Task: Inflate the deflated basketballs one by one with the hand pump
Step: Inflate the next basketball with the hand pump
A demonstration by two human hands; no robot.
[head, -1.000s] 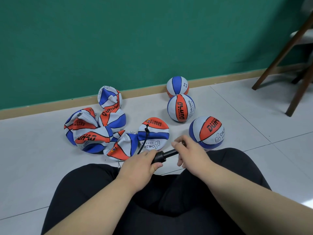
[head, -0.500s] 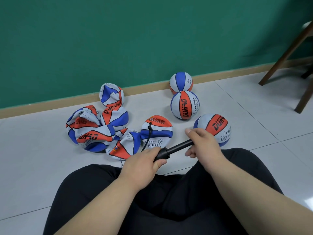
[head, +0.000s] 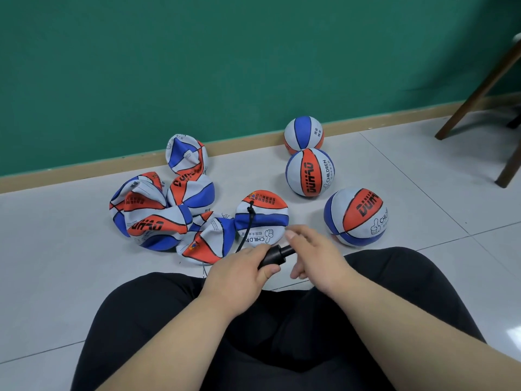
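Bright even indoor light, soft shadows, floor (head: 423, 193) glare lower right, wide-angle edge bending, slight softness

"DUHAO" and "CHILDREN" on inflated basketball (head: 355, 216)

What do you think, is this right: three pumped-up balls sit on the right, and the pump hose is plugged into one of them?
Not quite. The head view shows the hose from the pump plugged into the flat ball in the middle. The three pumped-up balls on the right, far, middle and near, have nothing attached.
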